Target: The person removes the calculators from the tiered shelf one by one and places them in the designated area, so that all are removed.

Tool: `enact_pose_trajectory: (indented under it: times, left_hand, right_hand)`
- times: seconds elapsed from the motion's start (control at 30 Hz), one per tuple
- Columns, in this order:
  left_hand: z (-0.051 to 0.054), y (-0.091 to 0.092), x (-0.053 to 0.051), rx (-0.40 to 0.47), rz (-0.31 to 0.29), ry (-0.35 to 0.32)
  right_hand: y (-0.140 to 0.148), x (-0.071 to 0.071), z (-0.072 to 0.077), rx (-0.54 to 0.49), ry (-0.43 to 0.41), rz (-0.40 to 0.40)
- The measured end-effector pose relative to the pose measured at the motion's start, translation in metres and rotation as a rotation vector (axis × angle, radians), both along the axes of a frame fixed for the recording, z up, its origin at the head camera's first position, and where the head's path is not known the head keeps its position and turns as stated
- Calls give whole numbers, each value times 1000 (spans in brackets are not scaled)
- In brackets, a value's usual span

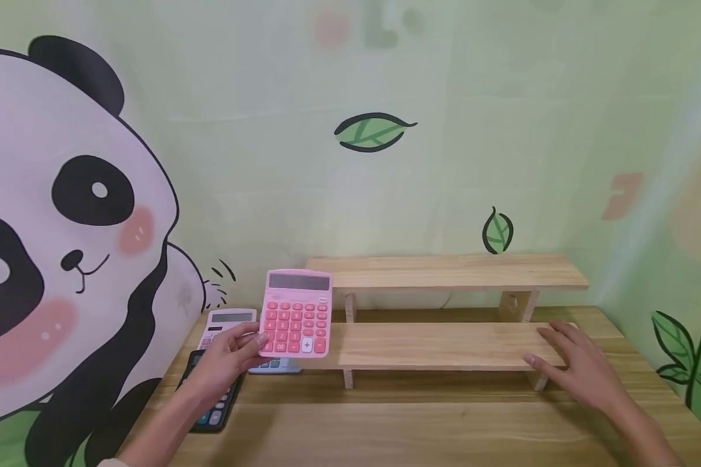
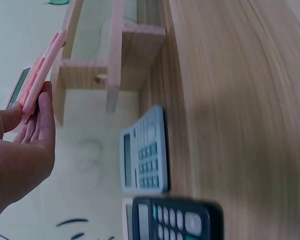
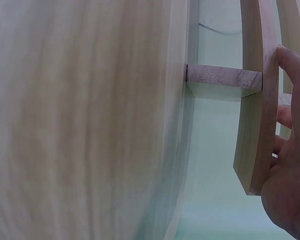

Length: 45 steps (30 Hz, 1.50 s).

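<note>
A pink calculator [image 1: 296, 314] is held up by my left hand [image 1: 224, 360], its keys and screen facing me. The thumb lies on its front at the lower left corner, with the fingers behind, as the left wrist view shows. It hangs in front of the left end of a two-tier wooden shelf [image 1: 432, 344]. On the right end of the shelf's lower board rests my right hand [image 1: 581, 366], its fingers spread over the top and holding nothing. In the right wrist view, the thumb touches the board's front edge [image 3: 270, 65].
Left of the shelf lie a black calculator [image 1: 213, 415], a blue calculator [image 1: 277, 367] partly hidden under the pink one, and another pale pink calculator [image 1: 228, 316] behind. The wooden table [image 1: 415, 428] reaches a backdrop [image 1: 444, 78] printed with a panda and leaves.
</note>
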<state>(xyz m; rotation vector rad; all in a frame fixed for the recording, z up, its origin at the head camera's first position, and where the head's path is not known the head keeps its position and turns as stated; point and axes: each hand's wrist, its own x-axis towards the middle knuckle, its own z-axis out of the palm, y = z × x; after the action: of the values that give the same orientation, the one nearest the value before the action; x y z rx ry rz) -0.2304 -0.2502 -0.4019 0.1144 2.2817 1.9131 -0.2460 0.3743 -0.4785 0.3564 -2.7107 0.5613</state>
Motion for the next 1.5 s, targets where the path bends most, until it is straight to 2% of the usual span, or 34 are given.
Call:
enact_pose_trajectory:
  times: [0.23, 0.47, 0.6, 0.8, 1.03, 1.27, 1.5]
  left_hand:
    - [-7, -25, 4, -51, 84, -25]
    - [-19, -52, 6, -75, 105, -77]
    - [-26, -61, 8, -94, 118, -106]
    - [-39, -62, 10, -89, 182, -186]
    - [-57, -58, 14, -79, 207, -254]
    - [-65, -57, 26, -78, 190, -295]
    - [-71, -56, 38, -131, 165, -363]
  right_hand:
    - [0, 1, 2, 7, 0, -5]
    - [-1, 2, 2, -15, 24, 3]
    - [0, 2, 3, -14, 27, 4]
    - [0, 3, 3, -13, 12, -5]
    - [-1, 2, 1, -10, 21, -1]
    - [0, 2, 0, -12, 14, -3]
    - [0, 2, 0, -15, 23, -1]
